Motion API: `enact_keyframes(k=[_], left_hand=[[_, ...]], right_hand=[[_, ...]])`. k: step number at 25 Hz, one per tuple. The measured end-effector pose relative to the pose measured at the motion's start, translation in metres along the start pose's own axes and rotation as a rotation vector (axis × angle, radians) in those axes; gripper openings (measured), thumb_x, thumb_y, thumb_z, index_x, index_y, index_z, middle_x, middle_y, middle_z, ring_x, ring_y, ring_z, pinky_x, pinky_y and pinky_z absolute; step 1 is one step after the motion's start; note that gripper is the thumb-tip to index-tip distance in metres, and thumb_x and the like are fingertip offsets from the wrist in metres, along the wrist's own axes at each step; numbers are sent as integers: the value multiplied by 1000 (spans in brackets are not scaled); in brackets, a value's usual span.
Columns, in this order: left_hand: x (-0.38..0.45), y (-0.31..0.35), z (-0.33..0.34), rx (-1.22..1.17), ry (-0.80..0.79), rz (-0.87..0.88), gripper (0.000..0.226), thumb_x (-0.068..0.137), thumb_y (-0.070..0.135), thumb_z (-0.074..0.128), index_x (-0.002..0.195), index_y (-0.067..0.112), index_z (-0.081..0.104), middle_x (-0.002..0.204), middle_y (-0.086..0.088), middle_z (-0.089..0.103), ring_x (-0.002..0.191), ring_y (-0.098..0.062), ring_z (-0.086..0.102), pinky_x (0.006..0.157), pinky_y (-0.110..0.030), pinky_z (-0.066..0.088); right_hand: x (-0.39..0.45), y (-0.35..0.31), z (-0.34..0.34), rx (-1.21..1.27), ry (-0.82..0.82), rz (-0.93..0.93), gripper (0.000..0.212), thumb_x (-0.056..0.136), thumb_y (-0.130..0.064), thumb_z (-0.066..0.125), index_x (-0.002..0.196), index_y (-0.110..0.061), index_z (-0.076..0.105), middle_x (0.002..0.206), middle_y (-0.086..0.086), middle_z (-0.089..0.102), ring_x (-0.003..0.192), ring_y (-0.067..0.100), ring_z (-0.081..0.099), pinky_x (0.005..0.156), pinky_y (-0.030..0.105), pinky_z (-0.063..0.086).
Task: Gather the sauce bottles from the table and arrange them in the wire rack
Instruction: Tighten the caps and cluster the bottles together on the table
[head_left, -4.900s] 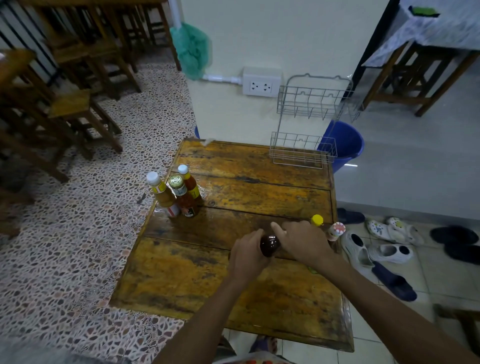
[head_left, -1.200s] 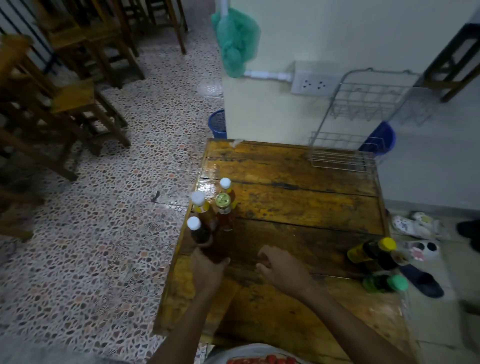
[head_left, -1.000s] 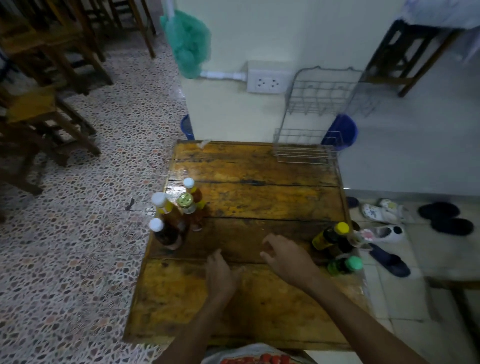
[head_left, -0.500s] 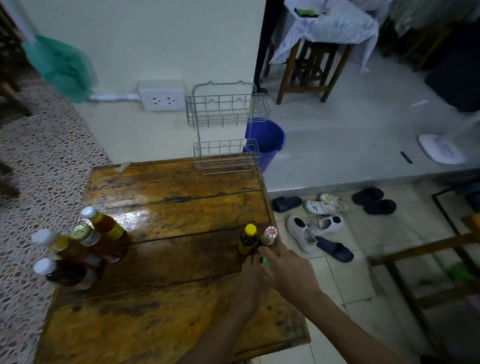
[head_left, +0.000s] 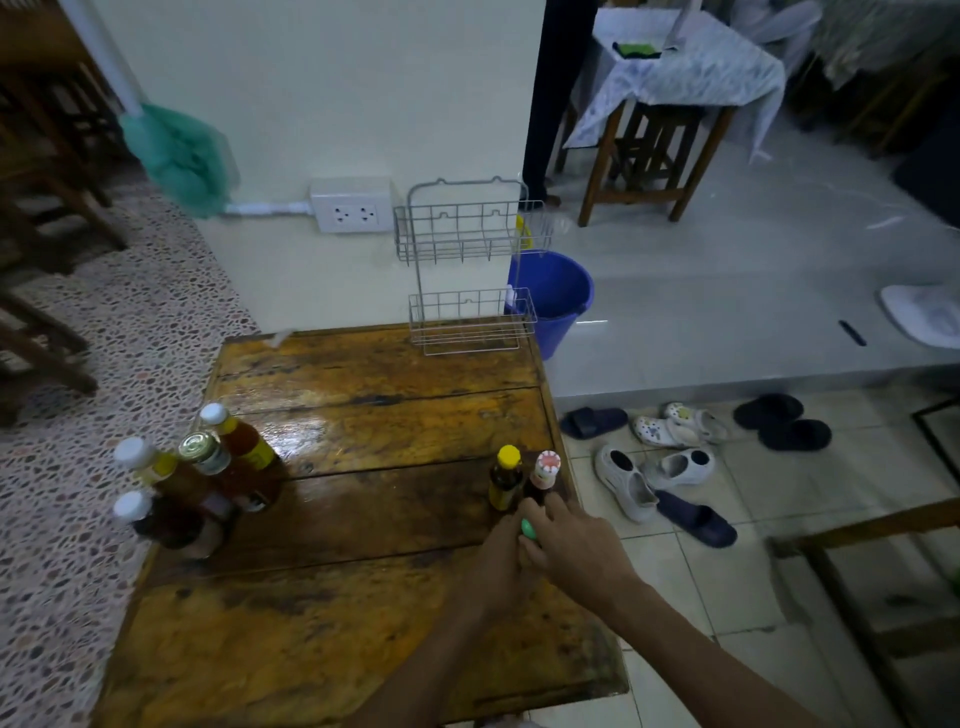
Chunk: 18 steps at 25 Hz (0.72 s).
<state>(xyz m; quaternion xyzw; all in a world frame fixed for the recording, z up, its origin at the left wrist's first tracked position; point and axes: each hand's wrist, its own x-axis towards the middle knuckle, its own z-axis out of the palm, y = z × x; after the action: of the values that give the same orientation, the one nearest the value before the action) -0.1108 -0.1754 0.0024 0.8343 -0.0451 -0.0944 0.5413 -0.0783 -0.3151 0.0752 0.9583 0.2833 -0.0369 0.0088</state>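
Green-capped bottle | left hand and right hand meet, grip curled around it | forearms outstretched

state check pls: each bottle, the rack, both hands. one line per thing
Green-capped bottle: upright, both hands on it, mostly hidden.
Yellow-capped dark bottle: upright, capped, untouched.
Red-and-white-capped bottle: upright, capped.
Four bottles at the left table edge: upright, capped, clustered.
Two-tier wire rack: upright, both tiers empty.
Left hand: gripping green-capped bottle.
Right hand: gripping its cap.

A blue bucket stands near scattered sandals (a wall socket behind).
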Motion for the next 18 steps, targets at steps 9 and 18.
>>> enact_keyframes(k=[9,18], left_hand=[[-18,-10,-52,82,184,-8,24,85,44,77,100,34,61,93,14,72,81,-4,68,61,-33,54],[-48,-30,-94,532,335,-83,34,84,50,78,102,29,59,88,10,71,71,-8,67,48,-10,25]], right_hand=[[31,-33,-17,82,60,-193,23,103,-45,36,108,-22,40,73,-1,64,54,21,61,43,33,49],[68,-86,-8,-65,-142,-269,29,102,-15,33,128,-7,43,113,13,54,78,34,61,58,41,51]])
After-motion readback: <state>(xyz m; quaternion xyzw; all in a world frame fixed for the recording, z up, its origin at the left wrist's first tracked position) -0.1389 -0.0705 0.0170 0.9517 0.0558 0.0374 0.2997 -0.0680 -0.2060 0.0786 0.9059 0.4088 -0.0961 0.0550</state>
